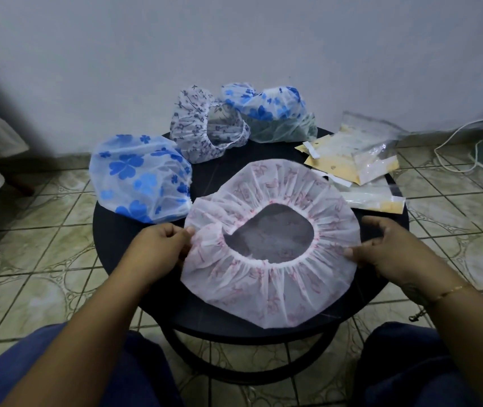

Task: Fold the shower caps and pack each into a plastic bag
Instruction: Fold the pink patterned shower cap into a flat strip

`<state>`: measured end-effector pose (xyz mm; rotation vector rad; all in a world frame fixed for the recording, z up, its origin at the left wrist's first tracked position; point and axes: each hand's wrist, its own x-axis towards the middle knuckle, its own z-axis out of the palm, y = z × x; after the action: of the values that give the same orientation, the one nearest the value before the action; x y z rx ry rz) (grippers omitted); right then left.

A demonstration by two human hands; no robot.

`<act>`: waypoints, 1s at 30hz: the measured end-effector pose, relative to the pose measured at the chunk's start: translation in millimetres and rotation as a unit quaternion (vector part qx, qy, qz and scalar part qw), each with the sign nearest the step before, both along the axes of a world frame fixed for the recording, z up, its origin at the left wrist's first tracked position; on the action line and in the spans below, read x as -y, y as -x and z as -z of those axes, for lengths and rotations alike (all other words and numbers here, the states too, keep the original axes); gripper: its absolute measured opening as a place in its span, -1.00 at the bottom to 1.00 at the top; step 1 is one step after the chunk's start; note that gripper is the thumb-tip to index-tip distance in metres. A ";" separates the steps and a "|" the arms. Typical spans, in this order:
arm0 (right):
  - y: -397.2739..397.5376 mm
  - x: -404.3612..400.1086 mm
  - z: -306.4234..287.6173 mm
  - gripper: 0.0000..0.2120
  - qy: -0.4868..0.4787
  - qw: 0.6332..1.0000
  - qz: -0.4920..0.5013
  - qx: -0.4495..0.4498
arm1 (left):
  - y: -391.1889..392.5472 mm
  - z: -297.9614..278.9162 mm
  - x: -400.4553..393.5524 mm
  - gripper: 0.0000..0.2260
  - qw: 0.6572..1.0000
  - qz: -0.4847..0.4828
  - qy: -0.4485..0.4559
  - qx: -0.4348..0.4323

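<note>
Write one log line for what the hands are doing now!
step: spreading flat | left hand pinches pink cap | right hand pinches opposite edge | bags untouched

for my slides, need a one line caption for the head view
Both hands, left hand and right hand, pinch the pink shower cap flat on the round black table.

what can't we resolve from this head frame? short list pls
- Plastic bags, head view: overlapping in a pile, count unclear.
- Far blue-flower cap: partly behind the purple-print cap; its shape is unclear.
- Left hand and right hand fingertips: tucked under the pink cap edge, grip depth hidden.
- Table top under the caps: covered.
- Left frame edge: blurred, objects unidentifiable.
</note>
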<state>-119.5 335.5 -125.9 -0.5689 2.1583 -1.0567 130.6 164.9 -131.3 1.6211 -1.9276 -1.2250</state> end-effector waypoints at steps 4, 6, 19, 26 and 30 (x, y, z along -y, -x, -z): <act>16.0 -1.2 1.6 -0.31 -0.003 1.000 0.025 -0.013 | -12.8 -4.6 9.7 -0.80 0.998 -0.017 -0.059 -0.017; 19.1 -1.3 3.8 -0.31 0.005 0.999 0.034 -0.008 | -14.9 -3.8 11.0 -0.80 0.998 -0.021 -0.063 -0.015; 7.7 -8.6 -2.0 -0.42 -0.036 0.997 -0.021 -0.063 | -9.0 5.0 1.5 -0.80 0.998 0.002 0.006 -0.056; -7.1 -14.8 -2.4 -0.50 -0.057 0.995 -0.078 0.000 | -13.6 1.1 -3.4 -0.80 0.992 0.041 -0.077 -0.093; -1.5 -12.1 -4.8 -0.56 -0.031 0.999 -0.037 0.010 | -21.2 -0.8 2.8 -0.83 0.978 0.050 -0.158 -0.127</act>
<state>-118.1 347.6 -121.1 -0.6016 2.1289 -0.9496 151.8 162.1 -130.5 1.4315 -1.7394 -1.7627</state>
